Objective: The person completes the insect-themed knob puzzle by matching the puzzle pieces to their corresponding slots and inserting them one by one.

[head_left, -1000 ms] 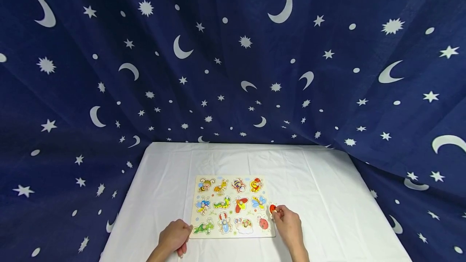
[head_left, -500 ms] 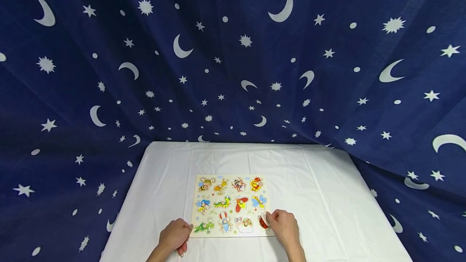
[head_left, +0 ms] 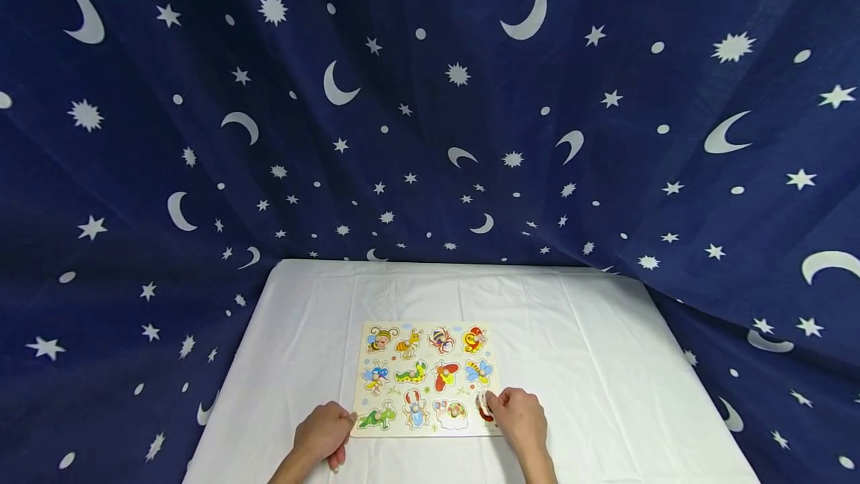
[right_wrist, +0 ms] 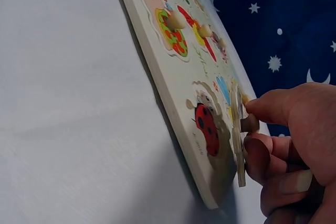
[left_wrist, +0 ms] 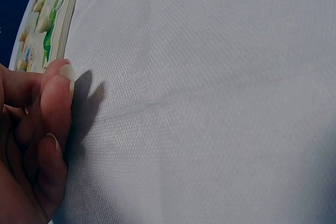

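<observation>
A wooden knob puzzle board (head_left: 426,349) with insect pictures lies on the white cloth. My right hand (head_left: 520,418) pinches the small wooden knob (right_wrist: 251,124) of a ladybug puzzle piece (right_wrist: 238,135) between thumb and fingers. This piece stands tilted on edge close over the board's lower right recess, where a printed red ladybug (right_wrist: 208,128) shows. At the lower left corner, my left hand (head_left: 322,432) grips the board's edge with curled fingers (left_wrist: 55,103). Seen from the left wrist, only a strip of the board shows beyond these fingers.
Other knobbed pieces sit in their recesses, among them a snail (head_left: 450,414), a stag beetle (head_left: 416,418) and a green grasshopper (head_left: 376,418). White cloth (head_left: 591,364) surrounds the board. A dark blue curtain (head_left: 416,133) with moons and stars hangs behind and at both sides.
My right hand has brought the ladybug piece leftward and down from beside the board's right edge to over the lower right recess. The left hand has stayed at the corner.
</observation>
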Demonstrator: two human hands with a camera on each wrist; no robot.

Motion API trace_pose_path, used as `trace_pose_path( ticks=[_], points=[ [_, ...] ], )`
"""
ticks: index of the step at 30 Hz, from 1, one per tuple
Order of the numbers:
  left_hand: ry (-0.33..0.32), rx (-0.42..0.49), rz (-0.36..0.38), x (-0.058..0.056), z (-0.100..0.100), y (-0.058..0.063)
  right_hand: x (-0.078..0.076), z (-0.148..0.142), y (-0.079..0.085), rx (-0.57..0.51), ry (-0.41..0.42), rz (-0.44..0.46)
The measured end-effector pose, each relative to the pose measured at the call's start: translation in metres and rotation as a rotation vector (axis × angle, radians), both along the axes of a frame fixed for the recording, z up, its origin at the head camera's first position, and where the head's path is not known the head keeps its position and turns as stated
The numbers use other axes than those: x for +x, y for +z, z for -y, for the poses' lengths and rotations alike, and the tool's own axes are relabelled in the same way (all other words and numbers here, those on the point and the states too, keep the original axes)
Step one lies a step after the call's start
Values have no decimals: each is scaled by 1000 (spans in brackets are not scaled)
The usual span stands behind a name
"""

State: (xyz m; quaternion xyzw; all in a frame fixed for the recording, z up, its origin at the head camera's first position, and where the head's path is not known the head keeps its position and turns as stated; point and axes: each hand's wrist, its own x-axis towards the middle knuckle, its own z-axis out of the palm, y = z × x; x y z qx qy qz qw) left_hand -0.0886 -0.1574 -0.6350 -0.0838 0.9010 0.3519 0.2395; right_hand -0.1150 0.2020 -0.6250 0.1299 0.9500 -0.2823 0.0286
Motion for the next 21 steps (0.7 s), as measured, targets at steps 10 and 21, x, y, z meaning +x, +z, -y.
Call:
trace_pose_path(
  ticks=[10,21],
  points=[
    [-11,-2,-28,0,0,-2,1,9,-7,0,-2,-7],
    [-12,13,-31,1,-1,-1,-1,16,-10,36,-24,31]
  ],
)
